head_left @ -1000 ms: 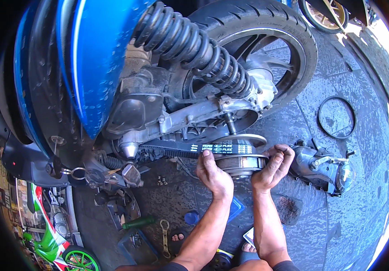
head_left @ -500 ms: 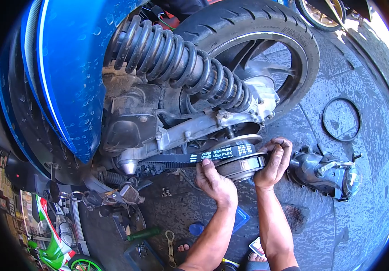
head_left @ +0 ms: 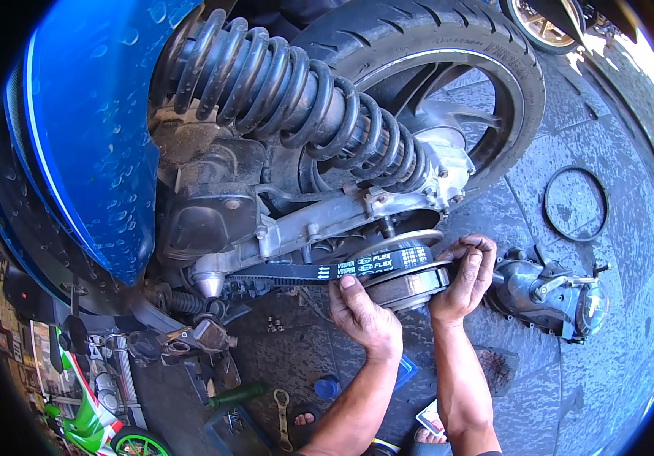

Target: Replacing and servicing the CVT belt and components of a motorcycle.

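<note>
A black ribbed drive belt (head_left: 319,271) with white printing runs around a metal clutch pulley (head_left: 409,290) at the end of a shaft on the scooter's silver engine case (head_left: 319,226). At the pulley's near left, my left hand (head_left: 368,319) is closed, its thumb pressed on the belt's lower edge beside the pulley; its other fingers are hidden underneath. My right hand (head_left: 460,285) grips the pulley's right side with curled fingers, its palm against the rim. The belt sits between the pulley's two discs and stretches left toward the case's front end.
A coil-spring shock absorber (head_left: 296,99) and the rear wheel (head_left: 520,106) rise behind. On the dark floor lie another belt loop (head_left: 606,204), a removed engine cover (head_left: 551,292), a ring spanner (head_left: 283,418) and a green-handled tool (head_left: 239,394). Blue bodywork (head_left: 99,129) fills the upper left.
The view has shifted slightly, bringing the shock absorber and bodywork further left. Both hands keep their hold on the belt and pulley, which sit slightly lower in the picture.
</note>
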{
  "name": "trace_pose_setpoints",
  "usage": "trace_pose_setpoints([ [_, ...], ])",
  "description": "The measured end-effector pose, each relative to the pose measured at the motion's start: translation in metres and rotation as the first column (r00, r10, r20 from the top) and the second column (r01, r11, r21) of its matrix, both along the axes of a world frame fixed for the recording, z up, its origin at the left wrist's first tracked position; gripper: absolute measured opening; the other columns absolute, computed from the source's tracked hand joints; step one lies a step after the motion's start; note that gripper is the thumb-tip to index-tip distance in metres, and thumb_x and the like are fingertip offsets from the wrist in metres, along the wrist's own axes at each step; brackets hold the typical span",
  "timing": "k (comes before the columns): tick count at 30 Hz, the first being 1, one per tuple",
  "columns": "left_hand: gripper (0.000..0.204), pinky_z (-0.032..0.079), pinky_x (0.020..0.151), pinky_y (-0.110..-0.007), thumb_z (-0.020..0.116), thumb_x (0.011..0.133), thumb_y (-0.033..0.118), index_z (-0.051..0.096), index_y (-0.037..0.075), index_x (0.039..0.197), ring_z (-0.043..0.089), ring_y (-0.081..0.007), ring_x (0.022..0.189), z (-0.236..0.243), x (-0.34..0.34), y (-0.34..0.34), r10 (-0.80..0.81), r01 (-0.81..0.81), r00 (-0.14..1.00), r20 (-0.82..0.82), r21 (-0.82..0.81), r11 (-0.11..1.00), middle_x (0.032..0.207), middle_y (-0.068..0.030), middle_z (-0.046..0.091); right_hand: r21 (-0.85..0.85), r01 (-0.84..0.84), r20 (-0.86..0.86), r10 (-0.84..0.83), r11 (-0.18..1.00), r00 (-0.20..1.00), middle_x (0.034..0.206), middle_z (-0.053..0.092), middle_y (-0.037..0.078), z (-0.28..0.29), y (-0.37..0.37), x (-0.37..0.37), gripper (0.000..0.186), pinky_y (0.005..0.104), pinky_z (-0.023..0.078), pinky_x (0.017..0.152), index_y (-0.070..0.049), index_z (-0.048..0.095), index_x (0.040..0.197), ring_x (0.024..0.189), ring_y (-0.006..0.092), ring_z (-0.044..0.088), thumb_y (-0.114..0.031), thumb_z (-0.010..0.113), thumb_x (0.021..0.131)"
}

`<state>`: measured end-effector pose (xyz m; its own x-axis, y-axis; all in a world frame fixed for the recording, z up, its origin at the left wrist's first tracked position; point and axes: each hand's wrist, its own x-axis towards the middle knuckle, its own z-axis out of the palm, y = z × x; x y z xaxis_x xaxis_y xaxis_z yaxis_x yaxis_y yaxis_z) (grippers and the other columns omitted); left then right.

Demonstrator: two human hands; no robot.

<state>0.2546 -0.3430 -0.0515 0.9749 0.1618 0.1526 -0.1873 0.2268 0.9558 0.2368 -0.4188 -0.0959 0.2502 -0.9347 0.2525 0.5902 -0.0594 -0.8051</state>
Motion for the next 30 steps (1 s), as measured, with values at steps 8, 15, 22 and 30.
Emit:
trace_pose_setpoints([
  [8, 0.047, 0.050, 0.086, -0.035, 0.049, 0.100, 0.038, 0.055, -0.007, 0.113, 0.060, -0.0212, 0.096, -0.004, 0.010, -0.008, -0.024, 0.027, 0.999, -0.029, 0.088, 0.996, 0.108, -0.0164, 0.060, 0.030, 0.065, -0.005, -0.065, 0.997, 0.998, 0.069, 0.054, 0.003, -0.002, -0.013, 0.016, 0.024, 0.0222, 0.039, 0.065, 0.002, 0.051, 0.107, 0.063, 0.0082, 0.048, -0.019, 0.039, 0.101],
  [15, 0.044, 0.047, 0.076, -0.032, 0.050, 0.100, 0.035, 0.057, -0.009, 0.104, 0.056, -0.0168, 0.082, 0.009, 0.022, -0.015, 0.073, -0.071, 0.997, -0.030, 0.073, 0.995, 0.094, -0.0152, 0.063, -0.092, 0.298, -0.084, -0.306, 0.950, 0.948, 0.117, 0.050, 0.014, -0.004, -0.013, 0.034, 0.048, 0.0354, 0.036, 0.096, 0.003, 0.045, 0.126, 0.108, 0.0207, 0.048, -0.034, 0.047, 0.096],
  [22, 0.052, 0.048, 0.085, -0.035, 0.047, 0.102, 0.038, 0.055, -0.011, 0.115, 0.061, -0.0222, 0.092, 0.003, 0.025, -0.015, 0.033, -0.031, 0.999, -0.014, 0.108, 0.994, 0.103, -0.0220, 0.063, -0.126, 0.278, -0.110, -0.292, 0.952, 0.950, 0.133, 0.047, 0.015, -0.007, -0.022, 0.038, 0.059, 0.0391, 0.032, 0.103, 0.000, 0.036, 0.140, 0.120, 0.0234, 0.046, -0.039, 0.042, 0.095],
  [30, 0.049, 0.048, 0.083, -0.036, 0.046, 0.103, 0.035, 0.055, -0.012, 0.112, 0.060, -0.0228, 0.089, 0.009, 0.027, -0.012, 0.041, -0.037, 0.999, -0.025, 0.144, 0.989, 0.101, -0.0232, 0.064, -0.060, 0.237, -0.108, -0.242, 0.970, 0.964, 0.137, 0.044, 0.016, -0.004, -0.015, 0.041, 0.063, 0.0408, 0.029, 0.107, -0.001, 0.031, 0.144, 0.126, 0.0250, 0.043, -0.040, 0.041, 0.096],
])
